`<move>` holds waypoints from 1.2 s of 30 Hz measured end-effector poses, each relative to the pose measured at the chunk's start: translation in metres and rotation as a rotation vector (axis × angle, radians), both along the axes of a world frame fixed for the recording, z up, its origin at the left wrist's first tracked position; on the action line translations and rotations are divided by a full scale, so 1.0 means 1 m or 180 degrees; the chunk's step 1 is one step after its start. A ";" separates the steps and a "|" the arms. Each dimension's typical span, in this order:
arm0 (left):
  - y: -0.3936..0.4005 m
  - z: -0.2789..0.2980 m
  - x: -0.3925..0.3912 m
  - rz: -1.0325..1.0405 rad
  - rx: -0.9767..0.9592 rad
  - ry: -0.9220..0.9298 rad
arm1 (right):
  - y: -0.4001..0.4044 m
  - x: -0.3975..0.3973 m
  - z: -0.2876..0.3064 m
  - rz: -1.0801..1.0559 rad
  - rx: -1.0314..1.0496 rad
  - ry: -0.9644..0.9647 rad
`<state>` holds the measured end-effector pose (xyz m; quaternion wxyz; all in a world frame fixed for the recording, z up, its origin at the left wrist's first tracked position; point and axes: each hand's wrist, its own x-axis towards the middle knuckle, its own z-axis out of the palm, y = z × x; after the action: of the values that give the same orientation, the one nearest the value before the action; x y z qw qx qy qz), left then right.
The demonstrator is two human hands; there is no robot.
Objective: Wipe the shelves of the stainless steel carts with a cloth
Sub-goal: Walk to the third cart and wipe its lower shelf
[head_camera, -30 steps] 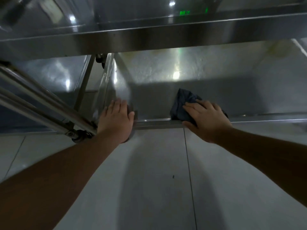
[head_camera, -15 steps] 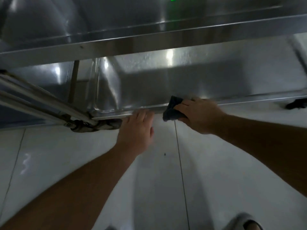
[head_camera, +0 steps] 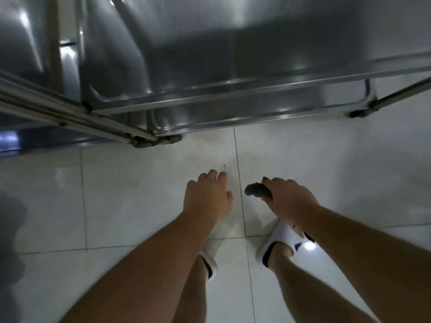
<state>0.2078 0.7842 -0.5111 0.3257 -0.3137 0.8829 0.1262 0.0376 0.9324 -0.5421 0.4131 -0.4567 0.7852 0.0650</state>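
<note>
The stainless steel cart [head_camera: 233, 99] fills the top of the view, its shelf edges stacked one over another above the floor. Both my hands hang over the white tiles, well clear of the cart. My right hand [head_camera: 289, 201] grips a dark bunched cloth [head_camera: 255, 190], which sticks out to the left of my fingers. My left hand [head_camera: 206, 197] holds nothing, its fingers loose and pointing toward the cart.
A second steel cart's frame bars [head_camera: 58, 113] run in from the left and meet the first cart at a castor [head_camera: 154, 141]. Another castor [head_camera: 356, 114] sits at the right. My feet in white slippers [head_camera: 279, 243] stand on the tiled floor [head_camera: 116, 194].
Both hands have pulled back from the bottom shelf's edge toward me, the right one taking the cloth along. The view has risen and tilted down, so my feet now show.
</note>
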 end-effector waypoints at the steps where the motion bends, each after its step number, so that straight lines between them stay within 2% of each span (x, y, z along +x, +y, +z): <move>1: 0.004 0.029 -0.002 0.0070 0.0012 0.0018 | 0.006 0.000 0.030 -0.0061 0.0030 0.0005; 6: 0.018 0.172 -0.015 0.0368 0.0007 0.0170 | 0.016 -0.007 0.182 -0.0283 0.0074 0.0075; 14: 0.030 0.345 -0.029 0.0503 -0.0099 0.0622 | -0.003 -0.014 0.365 -0.0730 -0.0254 0.0365; 24: 0.023 0.484 -0.059 0.0268 -0.0172 0.1381 | 0.019 -0.016 0.515 -0.1360 -0.0833 0.1050; 29: 0.034 0.545 -0.089 -0.0211 -0.0257 0.1643 | 0.063 -0.029 0.584 -0.1656 -0.1354 0.1316; 36: 0.079 0.597 -0.164 -0.0887 -0.0225 0.1777 | 0.140 -0.089 0.636 -0.2296 -0.1317 0.1617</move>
<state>0.0437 0.8634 0.0858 0.0738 -0.1540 0.9766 0.1309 -0.0511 1.0720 0.0937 0.1051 -0.1976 0.9659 -0.1303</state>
